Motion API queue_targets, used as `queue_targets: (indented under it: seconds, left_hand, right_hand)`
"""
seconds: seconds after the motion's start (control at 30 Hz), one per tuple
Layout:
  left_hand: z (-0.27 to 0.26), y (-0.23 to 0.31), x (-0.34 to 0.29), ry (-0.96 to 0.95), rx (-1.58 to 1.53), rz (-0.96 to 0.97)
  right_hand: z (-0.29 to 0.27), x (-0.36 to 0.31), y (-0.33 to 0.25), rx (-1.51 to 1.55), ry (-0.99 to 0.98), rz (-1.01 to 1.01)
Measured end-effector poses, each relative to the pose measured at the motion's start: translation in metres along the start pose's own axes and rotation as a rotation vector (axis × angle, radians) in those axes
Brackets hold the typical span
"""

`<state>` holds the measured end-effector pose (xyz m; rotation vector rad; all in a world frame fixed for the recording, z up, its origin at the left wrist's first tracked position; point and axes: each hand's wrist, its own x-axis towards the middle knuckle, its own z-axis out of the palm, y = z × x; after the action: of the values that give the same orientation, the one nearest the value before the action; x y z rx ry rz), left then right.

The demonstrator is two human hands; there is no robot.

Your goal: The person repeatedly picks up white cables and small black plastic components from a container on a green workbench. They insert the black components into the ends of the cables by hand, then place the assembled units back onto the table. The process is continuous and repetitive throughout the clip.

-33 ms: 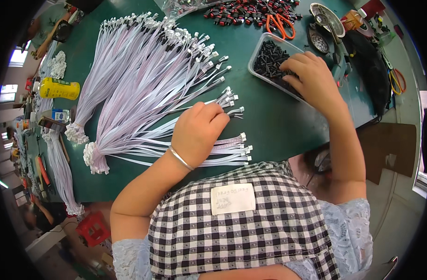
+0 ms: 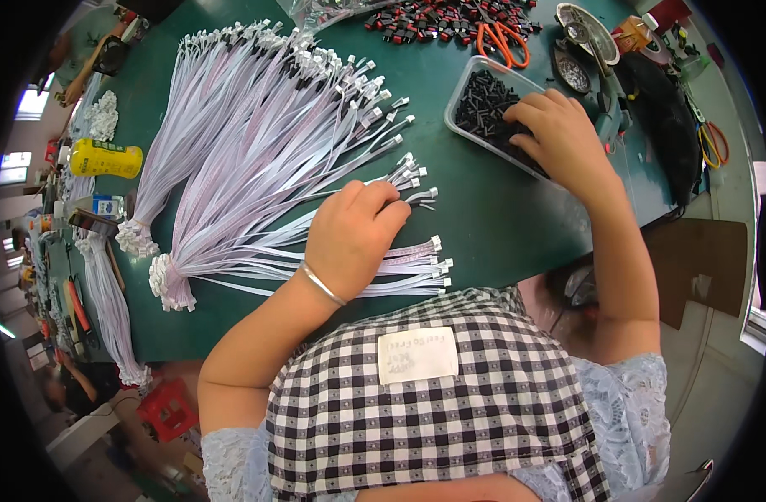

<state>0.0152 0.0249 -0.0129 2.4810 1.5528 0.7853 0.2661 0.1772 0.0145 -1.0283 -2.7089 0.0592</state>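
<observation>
Left hand (image 2: 349, 230) pinches ribbon cable (image 2: 420, 195), likely limp, best gripped near tip; right hand (image 2: 564, 140), two o'clock, half-curled over black tubes (image 2: 483, 102), hold unclear.

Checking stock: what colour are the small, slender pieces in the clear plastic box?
The small, slender pieces are black; the head view shows them best.

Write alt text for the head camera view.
A bare right hand reaches into a clear rectangular plastic tub of small black pieces, while the left hand lies over flat white cables fanned across a green tabletop. Orange-handled scissors lie near red-and-black parts beyond the tub.
</observation>
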Motion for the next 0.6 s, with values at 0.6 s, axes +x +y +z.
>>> queue_targets:
  seconds: [0.6]
  left_hand:
    - [-0.019, 0.025, 0.001, -0.11, -0.265, -0.108]
  right_hand:
    - [0.006, 0.005, 0.008, 0.391, 0.001, 0.281]
